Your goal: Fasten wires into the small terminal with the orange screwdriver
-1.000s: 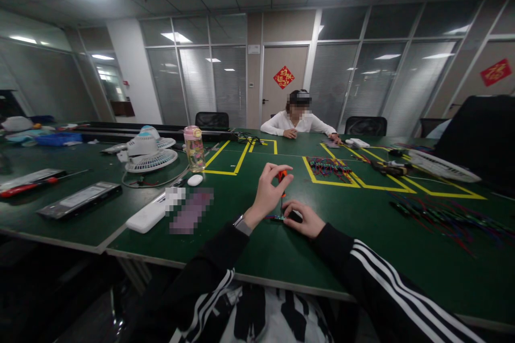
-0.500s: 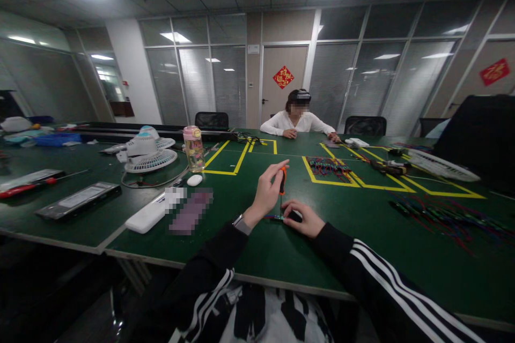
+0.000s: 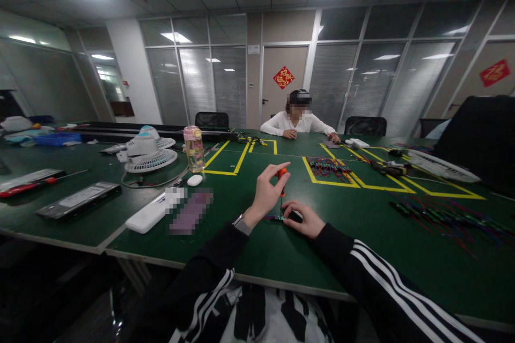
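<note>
My left hand (image 3: 267, 190) is closed around the orange and black handle of a screwdriver (image 3: 283, 187). The screwdriver stands upright, its thin shaft pointing down at a small green circuit board (image 3: 277, 218) with coloured wires at its left end. My right hand (image 3: 303, 218) rests on the table, fingers curled, with thumb and fingertips pressed on the board's right end. A dark shape shows under the right palm; what it is I cannot make out. The screwdriver's tip is too small to see clearly.
Several wired boards (image 3: 450, 220) lie to the right, more (image 3: 330, 167) inside yellow tape. Leftward are a white case (image 3: 145, 218), a drink bottle (image 3: 195, 150), a fan (image 3: 148, 158), a hard drive (image 3: 80, 199) and a red screwdriver (image 3: 30, 186). A person (image 3: 298, 120) sits opposite.
My left thumb and fingers have shifted around the screwdriver's handle, with the thumb now further to the right. My right hand and the circuit board have stayed in place.
</note>
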`<action>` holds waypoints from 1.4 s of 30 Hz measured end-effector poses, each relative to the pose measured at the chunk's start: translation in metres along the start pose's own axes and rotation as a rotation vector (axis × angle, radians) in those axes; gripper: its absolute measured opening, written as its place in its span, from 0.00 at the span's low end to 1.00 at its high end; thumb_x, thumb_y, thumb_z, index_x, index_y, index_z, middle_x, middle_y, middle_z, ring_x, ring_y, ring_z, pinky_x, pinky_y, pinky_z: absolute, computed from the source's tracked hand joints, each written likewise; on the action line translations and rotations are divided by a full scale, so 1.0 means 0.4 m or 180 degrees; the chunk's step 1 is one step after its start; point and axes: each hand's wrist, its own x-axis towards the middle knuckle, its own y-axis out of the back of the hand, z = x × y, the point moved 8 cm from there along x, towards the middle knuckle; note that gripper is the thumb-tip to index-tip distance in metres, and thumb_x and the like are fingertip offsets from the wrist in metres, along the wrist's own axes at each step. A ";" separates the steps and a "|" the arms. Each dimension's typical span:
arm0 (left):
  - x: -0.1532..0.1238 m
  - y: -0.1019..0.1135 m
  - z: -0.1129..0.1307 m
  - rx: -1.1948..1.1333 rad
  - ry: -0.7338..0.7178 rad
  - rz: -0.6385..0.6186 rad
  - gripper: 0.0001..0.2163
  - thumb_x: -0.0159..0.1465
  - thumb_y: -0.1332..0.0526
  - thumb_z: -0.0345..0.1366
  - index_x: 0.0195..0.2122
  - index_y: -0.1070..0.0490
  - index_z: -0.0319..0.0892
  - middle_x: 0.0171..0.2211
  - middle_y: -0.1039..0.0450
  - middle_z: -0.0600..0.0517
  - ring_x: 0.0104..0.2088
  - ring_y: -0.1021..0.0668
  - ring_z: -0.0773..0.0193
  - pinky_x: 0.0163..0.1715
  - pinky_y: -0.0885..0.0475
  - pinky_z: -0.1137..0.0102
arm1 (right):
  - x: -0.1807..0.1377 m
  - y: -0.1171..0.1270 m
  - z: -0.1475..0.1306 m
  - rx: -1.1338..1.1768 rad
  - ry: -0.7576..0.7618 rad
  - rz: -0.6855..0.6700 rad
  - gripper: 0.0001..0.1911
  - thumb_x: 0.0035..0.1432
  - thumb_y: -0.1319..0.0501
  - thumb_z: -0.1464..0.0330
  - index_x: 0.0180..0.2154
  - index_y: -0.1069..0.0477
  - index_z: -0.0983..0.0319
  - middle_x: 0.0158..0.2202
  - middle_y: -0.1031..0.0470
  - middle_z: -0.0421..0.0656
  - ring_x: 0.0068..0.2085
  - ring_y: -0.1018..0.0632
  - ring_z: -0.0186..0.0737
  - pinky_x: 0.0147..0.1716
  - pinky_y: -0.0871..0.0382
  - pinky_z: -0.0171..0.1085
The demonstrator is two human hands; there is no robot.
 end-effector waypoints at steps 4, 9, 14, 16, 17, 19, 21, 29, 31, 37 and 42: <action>-0.001 0.002 0.008 0.0079 -0.0066 0.0015 0.12 0.66 0.43 0.37 0.49 0.26 0.45 0.40 0.30 0.50 0.40 0.27 0.65 0.44 0.32 0.70 | 0.000 0.001 -0.002 -0.0011 0.0015 0.0006 0.02 0.51 0.37 0.70 0.29 0.29 0.62 0.43 0.25 0.50 0.44 0.22 0.45 0.47 0.30 0.45; 0.001 -0.001 0.000 -0.0033 -0.0041 -0.0001 0.14 0.67 0.45 0.35 0.52 0.29 0.44 0.39 0.27 0.50 0.40 0.26 0.66 0.44 0.32 0.70 | 0.001 0.002 -0.003 0.0007 0.0017 0.0020 0.02 0.51 0.37 0.70 0.29 0.29 0.61 0.43 0.25 0.49 0.44 0.22 0.46 0.47 0.30 0.45; 0.001 0.008 0.003 0.0172 -0.0096 0.0134 0.11 0.65 0.41 0.36 0.48 0.25 0.44 0.40 0.31 0.50 0.41 0.27 0.65 0.45 0.33 0.70 | 0.001 0.002 -0.003 0.0005 0.0019 0.0021 0.02 0.51 0.36 0.70 0.29 0.29 0.61 0.43 0.25 0.50 0.44 0.22 0.46 0.48 0.30 0.46; 0.002 -0.003 0.000 -0.0010 -0.0055 -0.0030 0.14 0.69 0.47 0.34 0.52 0.28 0.45 0.43 0.29 0.49 0.44 0.27 0.65 0.47 0.33 0.70 | 0.001 0.002 -0.003 -0.0001 0.0018 0.0030 0.02 0.51 0.36 0.70 0.29 0.29 0.61 0.43 0.25 0.50 0.44 0.22 0.46 0.48 0.30 0.46; 0.002 -0.007 -0.001 -0.0079 -0.0041 -0.0088 0.15 0.69 0.49 0.34 0.54 0.30 0.45 0.43 0.29 0.49 0.44 0.26 0.66 0.47 0.33 0.70 | 0.001 0.003 -0.003 -0.0002 0.0015 0.0035 0.02 0.51 0.36 0.70 0.29 0.29 0.61 0.43 0.25 0.50 0.44 0.22 0.46 0.48 0.30 0.46; 0.001 -0.006 -0.001 -0.0057 -0.0053 -0.0059 0.14 0.68 0.46 0.34 0.53 0.29 0.44 0.39 0.28 0.51 0.40 0.26 0.67 0.44 0.32 0.71 | 0.000 0.003 -0.003 -0.0005 0.0001 0.0039 0.02 0.51 0.36 0.70 0.29 0.29 0.61 0.43 0.25 0.50 0.44 0.22 0.46 0.48 0.30 0.45; 0.000 0.004 0.002 0.0105 -0.0099 0.0087 0.12 0.65 0.40 0.36 0.49 0.26 0.43 0.35 0.30 0.52 0.37 0.27 0.67 0.42 0.32 0.71 | 0.000 0.003 -0.002 -0.0011 -0.0018 0.0032 0.02 0.51 0.36 0.70 0.29 0.28 0.62 0.43 0.25 0.50 0.44 0.22 0.46 0.48 0.30 0.45; 0.001 -0.008 -0.004 -0.0086 -0.0017 -0.0086 0.15 0.69 0.47 0.35 0.55 0.30 0.45 0.44 0.27 0.49 0.43 0.25 0.64 0.47 0.32 0.68 | 0.000 0.002 -0.001 0.0012 -0.0007 0.0011 0.02 0.51 0.36 0.70 0.29 0.28 0.62 0.43 0.25 0.49 0.44 0.22 0.45 0.48 0.30 0.45; 0.002 -0.001 -0.007 0.0034 -0.0015 0.0024 0.15 0.66 0.42 0.36 0.53 0.29 0.44 0.39 0.27 0.50 0.39 0.26 0.65 0.44 0.31 0.69 | -0.001 0.003 -0.001 0.0008 -0.0005 0.0010 0.02 0.51 0.36 0.70 0.29 0.28 0.62 0.44 0.25 0.49 0.44 0.22 0.45 0.48 0.30 0.45; 0.002 0.003 -0.004 0.0025 -0.0026 0.0023 0.13 0.68 0.47 0.36 0.50 0.27 0.44 0.44 0.29 0.49 0.44 0.26 0.64 0.48 0.32 0.70 | 0.000 0.005 -0.003 0.0040 0.0024 0.0024 0.02 0.51 0.35 0.70 0.29 0.28 0.61 0.43 0.25 0.48 0.45 0.22 0.45 0.49 0.30 0.46; 0.002 0.002 -0.007 0.0089 0.0024 0.0021 0.13 0.66 0.42 0.36 0.51 0.28 0.44 0.38 0.29 0.51 0.38 0.27 0.66 0.43 0.32 0.71 | -0.001 0.004 -0.002 0.0013 0.0051 0.0007 0.02 0.52 0.36 0.70 0.29 0.28 0.61 0.43 0.25 0.49 0.45 0.22 0.45 0.48 0.30 0.45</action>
